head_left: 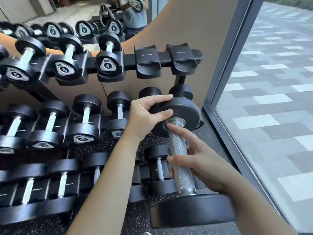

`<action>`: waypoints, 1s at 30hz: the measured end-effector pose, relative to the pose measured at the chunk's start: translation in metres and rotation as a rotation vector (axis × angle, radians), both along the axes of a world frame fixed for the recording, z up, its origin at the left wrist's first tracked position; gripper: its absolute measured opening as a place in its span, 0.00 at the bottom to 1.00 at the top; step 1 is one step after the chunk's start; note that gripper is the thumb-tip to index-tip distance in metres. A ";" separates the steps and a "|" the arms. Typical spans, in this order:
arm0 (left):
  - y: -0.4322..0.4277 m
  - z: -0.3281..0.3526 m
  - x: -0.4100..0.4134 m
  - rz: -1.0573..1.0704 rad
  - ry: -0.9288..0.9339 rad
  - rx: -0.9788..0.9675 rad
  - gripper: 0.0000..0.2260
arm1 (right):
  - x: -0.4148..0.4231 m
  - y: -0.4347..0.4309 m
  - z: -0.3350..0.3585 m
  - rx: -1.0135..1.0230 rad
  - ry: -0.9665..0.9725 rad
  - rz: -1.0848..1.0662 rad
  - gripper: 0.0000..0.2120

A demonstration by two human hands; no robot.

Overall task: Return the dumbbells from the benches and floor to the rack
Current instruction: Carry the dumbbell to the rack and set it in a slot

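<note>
The black three-tier rack [129,59] spans nine to twelve o'clock, carrying racked dumbbells [84,116] with round matte heads and smooth steel bars; two bare moulded cradles [148,63] sit at twelve. At five o'clock the dumbbell [179,160] is held tilted before the rack's right end, its handle knurled steel with a polished collar. The left hand [145,114] clamps fingers and thumb over the upper head's rim; the right hand [194,160] curls round the handle, forefinger straight toward the collar. Speckled rubber floor [135,216] lies beneath; a framed window [271,99] at three shows grey paving. The mirror [76,12] at eleven is blurred, and the leftmost weights are cut off
</note>
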State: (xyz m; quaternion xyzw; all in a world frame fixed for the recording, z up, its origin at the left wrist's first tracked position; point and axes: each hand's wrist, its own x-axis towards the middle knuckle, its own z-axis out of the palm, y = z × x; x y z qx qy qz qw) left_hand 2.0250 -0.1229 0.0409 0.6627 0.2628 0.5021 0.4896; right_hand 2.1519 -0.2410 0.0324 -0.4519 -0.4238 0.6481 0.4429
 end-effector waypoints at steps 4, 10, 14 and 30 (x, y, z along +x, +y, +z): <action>0.039 -0.008 -0.018 -0.017 -0.004 -0.034 0.16 | -0.023 0.036 -0.007 -0.015 0.002 -0.029 0.33; 0.082 -0.019 -0.025 0.001 -0.034 -0.073 0.14 | -0.030 0.080 -0.012 -0.045 0.026 -0.013 0.33; 0.112 -0.023 -0.021 0.016 -0.040 -0.086 0.14 | -0.023 0.113 -0.013 -0.050 0.020 0.021 0.33; 0.285 -0.026 0.068 0.172 0.016 -0.104 0.15 | 0.068 0.302 -0.014 -0.085 -0.024 0.087 0.33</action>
